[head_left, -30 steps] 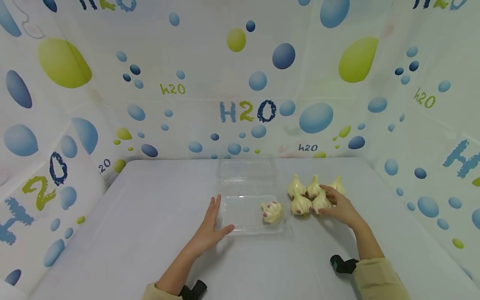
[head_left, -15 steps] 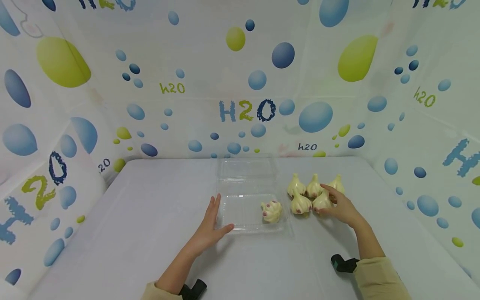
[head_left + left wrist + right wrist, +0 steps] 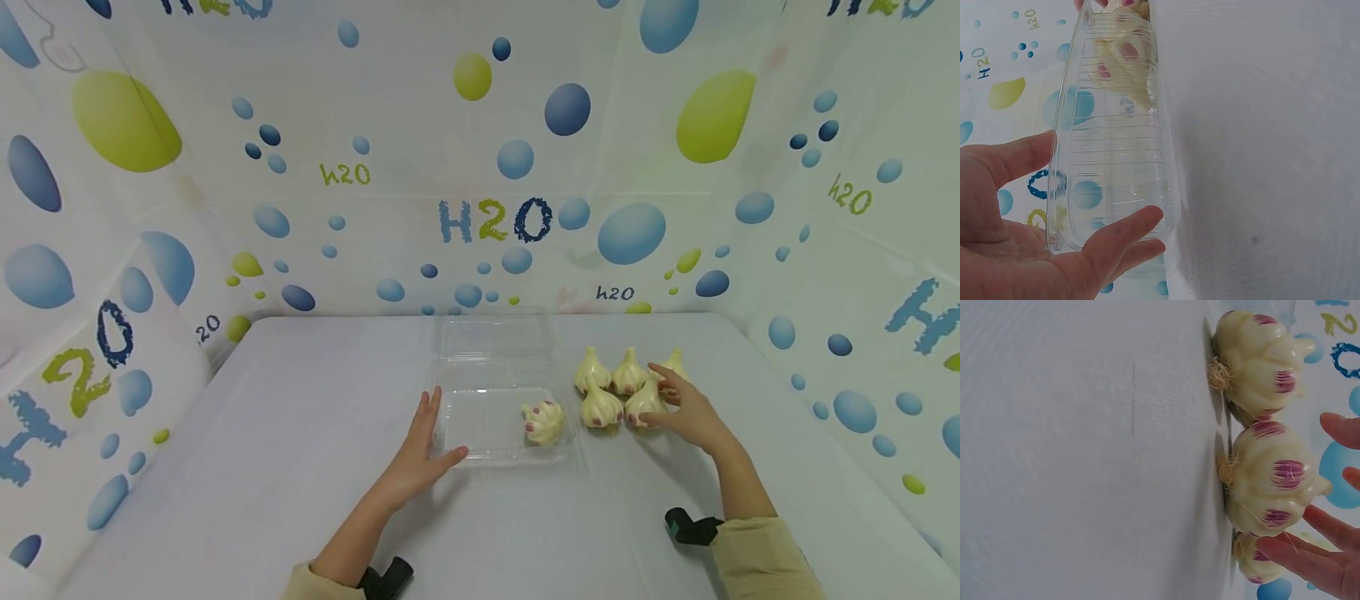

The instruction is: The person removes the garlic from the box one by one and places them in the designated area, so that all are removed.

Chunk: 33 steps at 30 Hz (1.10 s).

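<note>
A clear plastic clamshell box lies with its lid folded back, one garlic bulb in its right side. My left hand rests at the box's left corner: fingers extended along the side, thumb at the near edge. The left wrist view shows this hand spread around the corner of the box. My right hand is beside the nearest right bulb of a group, thumb and fingers spread around it. In the right wrist view this bulb sits on the table, with the thumb apart from it.
Several more garlic bulbs stand close together right of the box, one partly behind my right hand. The white table ends at a patterned backdrop. A black device sits at each wrist.
My right hand has shifted slightly right, its fingers spreading wider from the near bulb, which stays in place. My left hand and the box hold still.
</note>
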{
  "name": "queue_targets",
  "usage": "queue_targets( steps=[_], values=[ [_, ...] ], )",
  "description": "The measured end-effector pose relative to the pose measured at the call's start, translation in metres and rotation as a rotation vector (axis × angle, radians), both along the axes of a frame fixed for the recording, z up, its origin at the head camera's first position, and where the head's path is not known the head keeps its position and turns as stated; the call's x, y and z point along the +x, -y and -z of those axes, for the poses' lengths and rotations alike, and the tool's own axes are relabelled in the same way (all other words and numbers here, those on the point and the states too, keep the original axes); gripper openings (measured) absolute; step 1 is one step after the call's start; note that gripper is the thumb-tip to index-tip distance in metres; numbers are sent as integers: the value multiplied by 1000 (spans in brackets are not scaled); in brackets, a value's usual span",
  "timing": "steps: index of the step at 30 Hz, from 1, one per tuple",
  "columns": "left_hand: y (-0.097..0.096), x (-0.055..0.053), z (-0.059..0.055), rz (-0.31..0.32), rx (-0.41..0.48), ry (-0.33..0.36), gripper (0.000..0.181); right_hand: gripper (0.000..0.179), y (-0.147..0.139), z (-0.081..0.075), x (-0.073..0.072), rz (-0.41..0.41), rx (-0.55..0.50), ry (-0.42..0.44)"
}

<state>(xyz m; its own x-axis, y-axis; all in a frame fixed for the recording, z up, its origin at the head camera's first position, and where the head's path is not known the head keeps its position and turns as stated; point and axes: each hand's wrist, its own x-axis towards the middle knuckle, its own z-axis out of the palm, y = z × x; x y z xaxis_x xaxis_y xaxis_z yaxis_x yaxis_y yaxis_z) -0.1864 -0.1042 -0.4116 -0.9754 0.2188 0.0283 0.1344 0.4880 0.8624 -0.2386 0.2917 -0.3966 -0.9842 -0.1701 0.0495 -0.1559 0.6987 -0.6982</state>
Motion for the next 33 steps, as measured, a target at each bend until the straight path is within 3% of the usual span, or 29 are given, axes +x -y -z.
queue_targets(
  steps=[8,20,33],
  values=[
    [-1,-1,1,-1,3,0,90,87,-5,-5,3,20,-18,-7],
    [1,0,-1,3,-8,-1,87,85,5,-25,13,64,7,-35],
    [-1,0,0,-10,-19,23,85,83,20,-34,18,42,-69,-38]
  ],
)
